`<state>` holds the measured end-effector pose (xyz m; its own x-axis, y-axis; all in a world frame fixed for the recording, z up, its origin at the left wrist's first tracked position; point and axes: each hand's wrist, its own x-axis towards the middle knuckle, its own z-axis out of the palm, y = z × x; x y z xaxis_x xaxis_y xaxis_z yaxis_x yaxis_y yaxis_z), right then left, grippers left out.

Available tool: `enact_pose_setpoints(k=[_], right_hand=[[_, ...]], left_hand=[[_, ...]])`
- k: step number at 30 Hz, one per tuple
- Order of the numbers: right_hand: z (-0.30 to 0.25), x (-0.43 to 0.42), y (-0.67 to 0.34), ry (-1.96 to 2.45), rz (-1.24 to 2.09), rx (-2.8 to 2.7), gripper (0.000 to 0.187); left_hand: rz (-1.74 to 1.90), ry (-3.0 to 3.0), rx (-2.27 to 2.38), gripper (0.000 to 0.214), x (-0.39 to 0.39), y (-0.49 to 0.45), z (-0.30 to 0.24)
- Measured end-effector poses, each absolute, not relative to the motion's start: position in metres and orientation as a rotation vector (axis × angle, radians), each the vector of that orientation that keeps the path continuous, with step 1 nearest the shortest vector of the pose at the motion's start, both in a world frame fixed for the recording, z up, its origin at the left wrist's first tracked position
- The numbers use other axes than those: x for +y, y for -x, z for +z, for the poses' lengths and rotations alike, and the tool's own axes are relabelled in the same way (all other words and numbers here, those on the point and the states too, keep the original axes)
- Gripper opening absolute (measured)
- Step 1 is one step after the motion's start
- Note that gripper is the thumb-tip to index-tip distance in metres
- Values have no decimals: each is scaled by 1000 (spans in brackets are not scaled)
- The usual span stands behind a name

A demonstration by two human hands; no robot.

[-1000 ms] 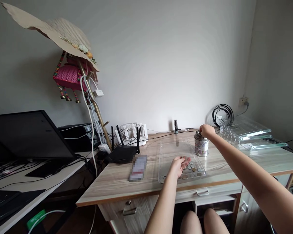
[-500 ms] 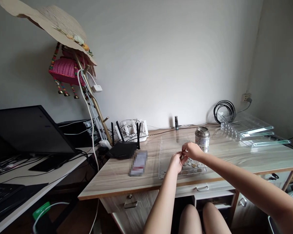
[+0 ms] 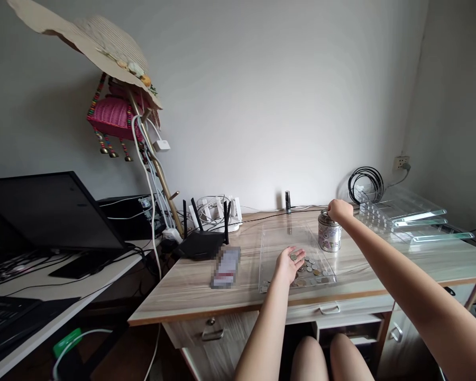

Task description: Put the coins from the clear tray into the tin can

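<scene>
My left hand (image 3: 289, 267) is palm up over the clear acrylic tray (image 3: 264, 248), its fingers loosely extended with a coin (image 3: 293, 257) resting on them. Below and beside it, several loose coins (image 3: 310, 264), silver and some brassy, lie in the near right part of the tray. Just right of the tray stands a round metal tin (image 3: 329, 236) with a floral pattern. On top of that tin is my right hand (image 3: 340, 211), closed with the fingertips turned down at the lid. What it pinches, if anything, is hidden.
A pixelated flat item (image 3: 226, 269) lies left of the tray, near a black router (image 3: 201, 244). Stacked clear acrylic trays (image 3: 412, 211) and a coiled black cable (image 3: 365, 184) are at the back right. A small dark bottle (image 3: 287, 201) stands by the wall.
My right hand has left my left hand and moved right and up to the top of the tin. My left hand has opened out, showing the coin on it.
</scene>
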<state>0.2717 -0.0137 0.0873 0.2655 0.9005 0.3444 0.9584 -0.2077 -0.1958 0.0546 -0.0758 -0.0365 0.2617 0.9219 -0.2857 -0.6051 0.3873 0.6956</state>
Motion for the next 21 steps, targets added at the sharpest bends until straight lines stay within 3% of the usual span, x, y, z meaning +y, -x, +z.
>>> enact_pose_setpoints(k=[5,8,11,15,21], right_hand=[[88,-33,-259,2120,-307,-1742,23],[64,-63,-228,1833,-359,-1984,30],[25,-93,-191,1389,-169,-2443,28],[-7,-107,-165,1377,-81,-2505,20],[36,-76,-199,1473,-171,-2198,29]], left_hand=[[1131,-455,696,22,-76,-54,-34],[1161,-378,678,29,-76,-54,-33],[1150,-348,705,37,-76,-54,-31],[1102,-398,697,45,-79,-52,-30],[1103,-474,664,42,-80,-49,-31]])
